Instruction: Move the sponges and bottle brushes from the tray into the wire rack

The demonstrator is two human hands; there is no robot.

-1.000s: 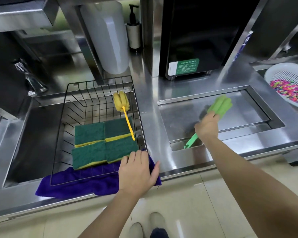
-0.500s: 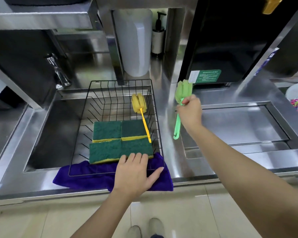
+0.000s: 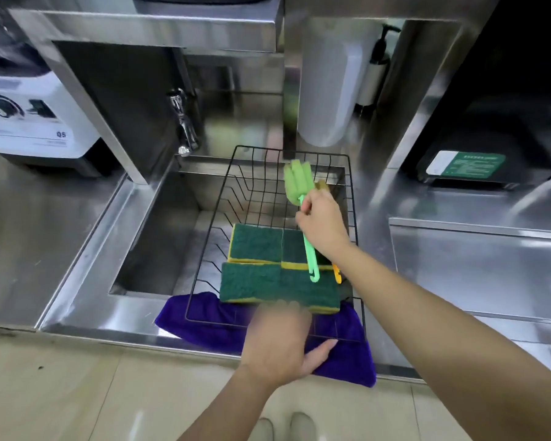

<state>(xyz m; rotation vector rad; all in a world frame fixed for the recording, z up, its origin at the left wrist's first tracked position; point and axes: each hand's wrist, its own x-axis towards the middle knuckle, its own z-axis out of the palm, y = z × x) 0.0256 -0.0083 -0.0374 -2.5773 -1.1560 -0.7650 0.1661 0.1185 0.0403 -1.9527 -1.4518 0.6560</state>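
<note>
A black wire rack [image 3: 236, 173] sits over the sink, its front on a purple cloth [image 3: 347, 361]. Several green-and-yellow sponges [image 3: 255, 246] lie flat inside it. My right hand [image 3: 323, 227] grips a green bottle brush [image 3: 295, 183] by its handle, holding it over the rack with the foam head toward the back. A yellow bottle brush [image 3: 337, 275] lies in the rack, mostly hidden under my right hand. My left hand [image 3: 277, 345] rests flat on the rack's front edge and the cloth. The steel tray [image 3: 477, 268] lies at the right.
A steel sink [image 3: 159, 237] lies under and left of the rack, with a tap [image 3: 182, 122] behind it. A white appliance [image 3: 29, 116] stands at the far left. A white cylinder [image 3: 328, 90] and a pump bottle [image 3: 377, 71] stand behind the rack.
My right hand carried the green bottle brush left from the tray to above the rack. My left hand stayed on the rack's front edge. The camera view shifted left.
</note>
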